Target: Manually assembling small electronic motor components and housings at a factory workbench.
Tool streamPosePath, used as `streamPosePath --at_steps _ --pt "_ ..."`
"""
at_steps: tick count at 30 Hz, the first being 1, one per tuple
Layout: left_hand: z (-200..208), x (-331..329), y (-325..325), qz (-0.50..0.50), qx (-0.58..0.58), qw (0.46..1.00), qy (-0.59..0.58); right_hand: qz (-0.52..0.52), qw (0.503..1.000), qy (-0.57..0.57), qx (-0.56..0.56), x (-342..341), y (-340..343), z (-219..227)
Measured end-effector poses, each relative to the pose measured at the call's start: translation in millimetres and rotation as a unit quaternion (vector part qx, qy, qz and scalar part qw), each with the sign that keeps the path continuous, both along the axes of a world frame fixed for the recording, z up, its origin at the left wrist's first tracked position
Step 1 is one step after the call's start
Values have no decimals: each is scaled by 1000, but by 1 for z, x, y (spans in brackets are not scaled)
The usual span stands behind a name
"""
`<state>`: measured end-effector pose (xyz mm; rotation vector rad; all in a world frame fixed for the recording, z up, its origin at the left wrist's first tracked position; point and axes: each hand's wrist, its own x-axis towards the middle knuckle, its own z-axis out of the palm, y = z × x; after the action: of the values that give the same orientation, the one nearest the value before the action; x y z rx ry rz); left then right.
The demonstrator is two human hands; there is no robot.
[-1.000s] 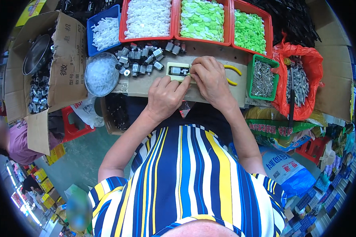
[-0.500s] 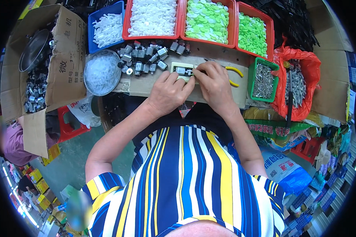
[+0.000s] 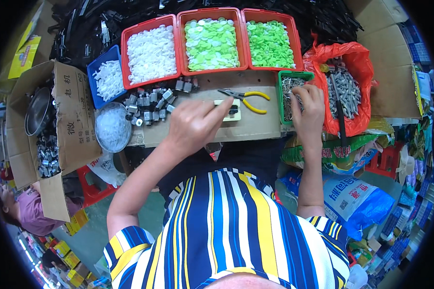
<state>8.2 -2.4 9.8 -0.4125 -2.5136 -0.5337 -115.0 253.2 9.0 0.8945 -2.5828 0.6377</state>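
My left hand [image 3: 196,120] is closed at a small cream block [image 3: 234,117], with thumb and index finger against its left part. A black part [image 3: 233,109] shows in the block's recess; the fingers cover the rest. Over the green tray [image 3: 281,108] my right hand [image 3: 309,107] reaches in with thumb and fingers curled together. Small metal pins [image 3: 288,85] fill that tray, and whatever the fingertips pinch is too small to make out. Pliers with yellow handles [image 3: 250,98] lie just behind the block, jaws pointing left.
Small motors [image 3: 152,103] lie left of the block, beside a bowl of clear pieces [image 3: 113,126]. Red trays [image 3: 180,43] and a blue tray [image 3: 90,79] line the back. A red bag [image 3: 364,91] of grey parts stands right; a cardboard box [image 3: 77,115] stands left.
My right hand has left the cream block and moved right to the green tray. My left hand stays at the block. The whole view has shifted, so the trays appear further left.
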Motion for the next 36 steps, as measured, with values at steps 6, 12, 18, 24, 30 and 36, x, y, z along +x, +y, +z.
streamPosePath --at_steps 6,12,18,24,30,36 --pt "13 -118 13 19 -73 997 -12 -28 999 -42 12 -16 6 -13" --pt "18 -172 44 76 -286 950 -105 -29 998 -49 -18 -20 14 -9" --pt "-21 -163 42 63 -282 953 -93 6 995 -61 -83 -13 16 -9" --pt "-5 -164 51 65 -298 946 -109 -28 990 -39 -131 -1 20 3" --pt "-17 -178 54 90 -282 948 -118 -36 991 -40 -124 1 26 8" --pt "-9 -175 37 75 -165 983 -36 -50 984 -72 -154 1 27 5"
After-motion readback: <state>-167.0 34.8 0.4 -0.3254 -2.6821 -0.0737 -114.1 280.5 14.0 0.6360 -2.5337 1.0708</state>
